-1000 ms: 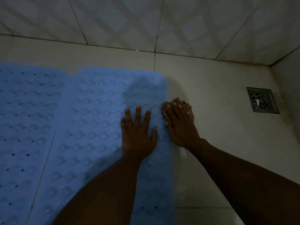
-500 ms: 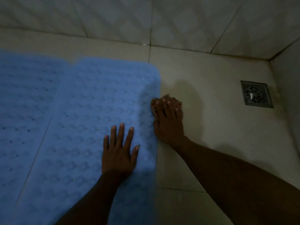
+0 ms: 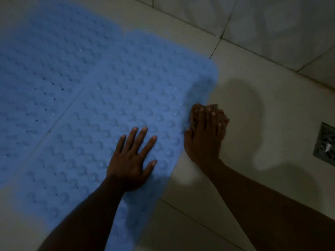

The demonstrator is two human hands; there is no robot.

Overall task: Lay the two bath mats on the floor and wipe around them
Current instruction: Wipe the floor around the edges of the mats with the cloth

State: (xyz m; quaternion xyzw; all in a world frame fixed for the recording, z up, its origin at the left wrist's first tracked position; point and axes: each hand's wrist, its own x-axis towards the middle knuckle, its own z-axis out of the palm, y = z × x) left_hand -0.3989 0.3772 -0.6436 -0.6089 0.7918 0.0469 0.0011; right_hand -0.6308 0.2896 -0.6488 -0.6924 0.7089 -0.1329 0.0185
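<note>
Two blue bath mats with raised bumps lie flat side by side on the tiled floor: the left mat (image 3: pixel 45 69) and the right mat (image 3: pixel 145 91). My left hand (image 3: pixel 132 158) rests flat on the right mat near its right edge, fingers spread, holding nothing. My right hand (image 3: pixel 204 136) presses a small brownish cloth (image 3: pixel 216 110) onto the floor tile, right against the right mat's edge. Most of the cloth is hidden under my fingers.
A square metal floor drain (image 3: pixel 326 144) sits at the right edge of the view. The tiled wall (image 3: pixel 272 24) runs along the far side, meeting the floor (image 3: pixel 262 169) beyond the mats. The light is dim.
The view has tilted and shifted. My left hand stays flat on the right mat. My right hand with the cloth has slid along the mat's right edge toward me.
</note>
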